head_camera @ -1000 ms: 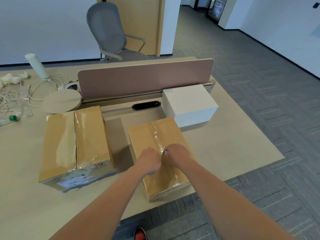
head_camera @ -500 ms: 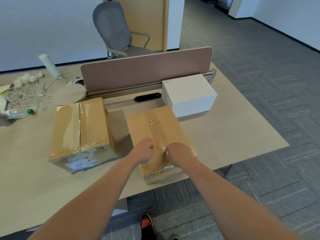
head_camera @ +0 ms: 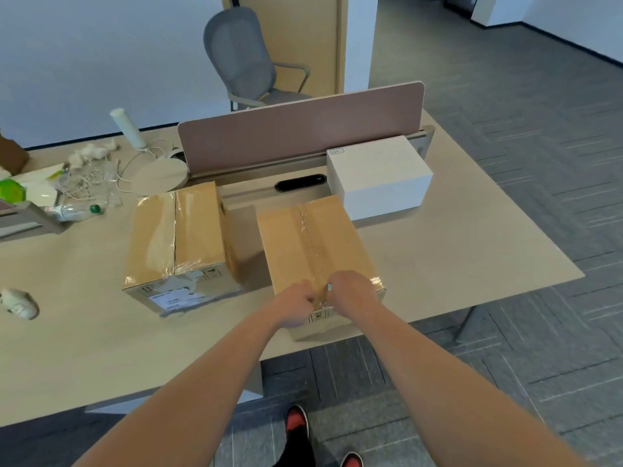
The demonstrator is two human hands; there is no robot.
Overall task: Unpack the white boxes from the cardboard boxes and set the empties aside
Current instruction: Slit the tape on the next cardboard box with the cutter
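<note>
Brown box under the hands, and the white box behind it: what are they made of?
Brown box: corrugated cardboard by its look, matt tan, with folded flaps; glossy clear tape shines along the top seam. White box: probably smooth paperboard, matt, with crisp edges; plastic cannot be ruled out.

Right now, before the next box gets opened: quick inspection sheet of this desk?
Surface: desk, pale wood top.
Job's things: left cardboard box and right cardboard box, both taped shut; white box behind the right one.
Clutter: bottle, round disc, white cylinder, far left.
Hands: left hand and right hand, fingers curled at the right box's near tape seam; grip unclear.
Cables: tangled white cords.
Surroundings: divider panel, grey chair, carpet.
</note>
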